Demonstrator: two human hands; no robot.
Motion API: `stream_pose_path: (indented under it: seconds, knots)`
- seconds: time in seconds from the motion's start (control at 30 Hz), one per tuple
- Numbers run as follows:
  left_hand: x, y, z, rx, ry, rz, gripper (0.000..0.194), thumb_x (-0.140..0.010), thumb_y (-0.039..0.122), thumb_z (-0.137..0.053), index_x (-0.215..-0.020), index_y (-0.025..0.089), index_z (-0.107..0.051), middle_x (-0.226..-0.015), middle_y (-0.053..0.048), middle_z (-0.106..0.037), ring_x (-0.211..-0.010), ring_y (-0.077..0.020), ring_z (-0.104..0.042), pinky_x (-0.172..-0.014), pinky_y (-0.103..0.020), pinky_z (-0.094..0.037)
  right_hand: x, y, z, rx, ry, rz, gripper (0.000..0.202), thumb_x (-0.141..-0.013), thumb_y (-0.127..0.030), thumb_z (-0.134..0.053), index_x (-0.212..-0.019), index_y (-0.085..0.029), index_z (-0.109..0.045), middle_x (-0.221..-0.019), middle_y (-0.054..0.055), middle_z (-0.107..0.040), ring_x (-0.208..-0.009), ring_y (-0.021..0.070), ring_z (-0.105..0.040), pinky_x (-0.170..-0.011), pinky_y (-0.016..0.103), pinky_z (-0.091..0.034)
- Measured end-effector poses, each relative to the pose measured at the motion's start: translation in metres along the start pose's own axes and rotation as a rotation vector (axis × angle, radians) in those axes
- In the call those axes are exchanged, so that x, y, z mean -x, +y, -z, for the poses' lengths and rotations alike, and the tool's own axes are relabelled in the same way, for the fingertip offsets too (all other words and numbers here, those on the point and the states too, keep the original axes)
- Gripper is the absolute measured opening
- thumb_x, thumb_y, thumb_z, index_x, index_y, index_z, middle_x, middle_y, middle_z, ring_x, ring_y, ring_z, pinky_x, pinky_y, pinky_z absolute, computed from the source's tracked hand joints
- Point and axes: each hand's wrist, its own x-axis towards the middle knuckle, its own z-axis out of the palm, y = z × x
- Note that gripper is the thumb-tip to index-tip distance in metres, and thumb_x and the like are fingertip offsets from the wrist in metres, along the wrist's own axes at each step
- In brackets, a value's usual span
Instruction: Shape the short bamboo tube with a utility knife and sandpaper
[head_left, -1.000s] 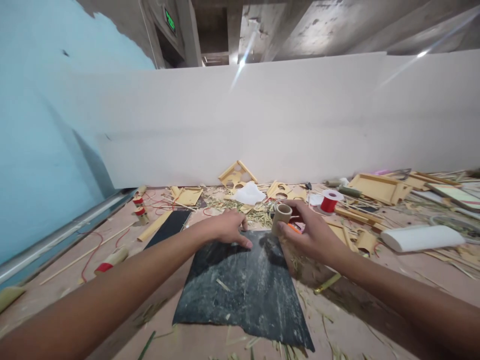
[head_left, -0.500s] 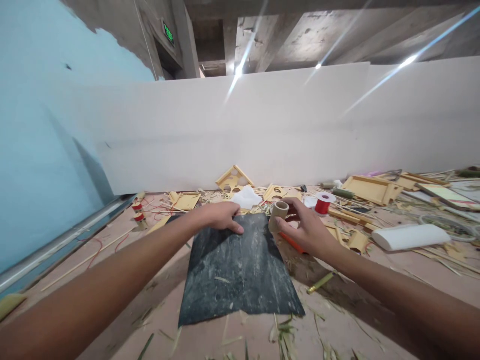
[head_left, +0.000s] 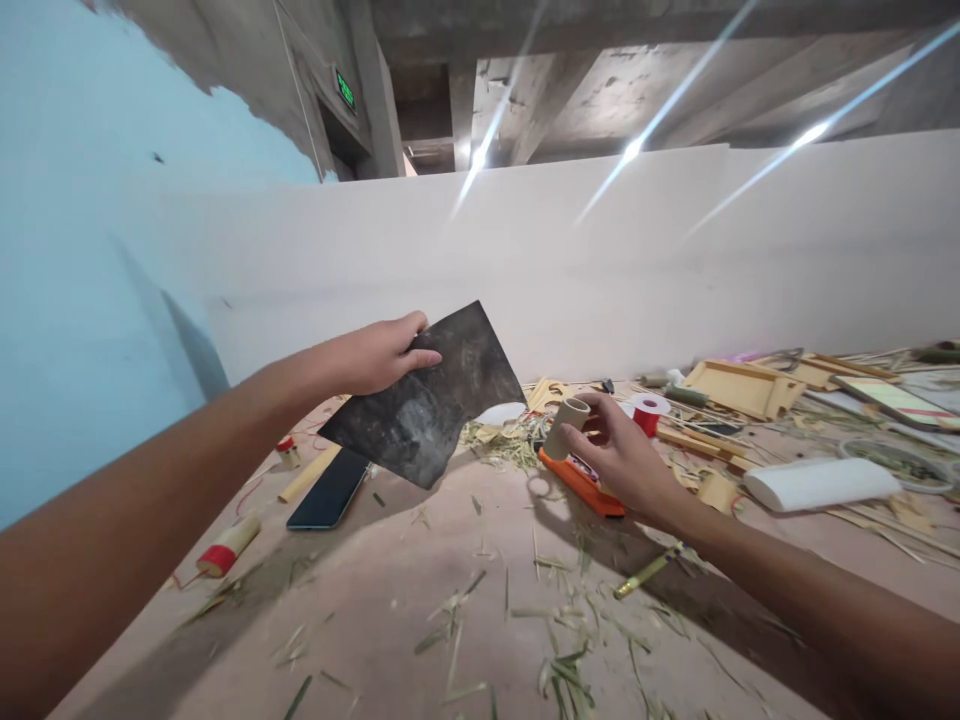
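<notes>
My left hand [head_left: 390, 355] grips a dark, scuffed sheet [head_left: 442, 400] by its upper left edge, thumb on the near face. The sheet is lifted and tilted above the table. In my right hand [head_left: 615, 450] a short hollow tube [head_left: 566, 428], bamboo-coloured, is pinched between thumb and fingers with its open end up. Just below that hand lies an orange tool [head_left: 581, 485], its kind unclear, partly behind the fingers. A yellow pencil-like stick [head_left: 649, 572] rests on the table nearer to me.
A phone [head_left: 328, 490] and a red-banded tube [head_left: 229, 547] lie on the left. Green-tan shavings [head_left: 566, 680] litter the table [head_left: 360, 610]. On the right are a red spool [head_left: 646, 412], a white roll [head_left: 823, 480] and wooden frames [head_left: 742, 388]. A white partition [head_left: 480, 250] stands behind.
My left hand has raised the dark sheet off the table and swung it up to the left, uncovering shavings and the phone. My right hand still holds the tube, now tilted more.
</notes>
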Motion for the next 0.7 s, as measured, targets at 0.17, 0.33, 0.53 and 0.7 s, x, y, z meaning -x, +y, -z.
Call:
stream_pose_path:
  seconds: [0.17,0.33,0.53,0.7]
  knots:
    - [0.011,0.009,-0.012,0.065,0.189,0.069,0.013,-0.102,0.033,-0.047,-0.108,0.024,-0.04,-0.078,-0.004,-0.066,-0.062,-0.023,-0.061,-0.057,-0.029,-0.038,0.001,0.002,0.0,0.008,-0.026,0.019,0.031,-0.093,-0.044,-0.064,-0.114,-0.023,-0.057,-0.105,0.007,-0.072,-0.091,0.0257,-0.071,-0.078,0.041,-0.058]
    - [0.038,0.035,-0.05,0.133,0.415,0.091,0.01,-0.106,0.032,-0.037,-0.111,0.024,-0.038,-0.091,-0.008,-0.068,-0.072,-0.0266,-0.065,-0.066,-0.033,-0.043,0.001,0.002,0.0,0.023,-0.028,0.021,0.029,-0.093,-0.043,-0.064,-0.114,-0.023,-0.057,-0.104,0.007,-0.072,-0.09,0.0254,-0.071,-0.078,0.041,-0.059]
    - [0.074,0.045,-0.112,0.245,0.372,0.008,0.045,-0.091,0.011,-0.038,-0.134,0.022,-0.036,-0.109,-0.008,-0.065,-0.093,-0.0226,-0.068,-0.08,-0.031,-0.052,0.002,0.002,-0.002,0.037,-0.047,0.004,0.029,-0.093,-0.042,-0.064,-0.114,-0.023,-0.057,-0.107,0.007,-0.073,-0.093,0.0252,-0.072,-0.08,0.041,-0.059]
    - [0.081,0.045,-0.118,0.293,0.389,0.064,0.036,-0.085,0.001,-0.034,-0.108,0.023,-0.049,-0.14,-0.017,-0.059,-0.125,-0.0279,-0.062,-0.086,-0.036,-0.053,0.003,0.005,-0.003,0.042,-0.059,-0.005,0.03,-0.092,-0.043,-0.065,-0.113,-0.023,-0.057,-0.105,0.008,-0.073,-0.093,0.0261,-0.072,-0.08,0.042,-0.059]
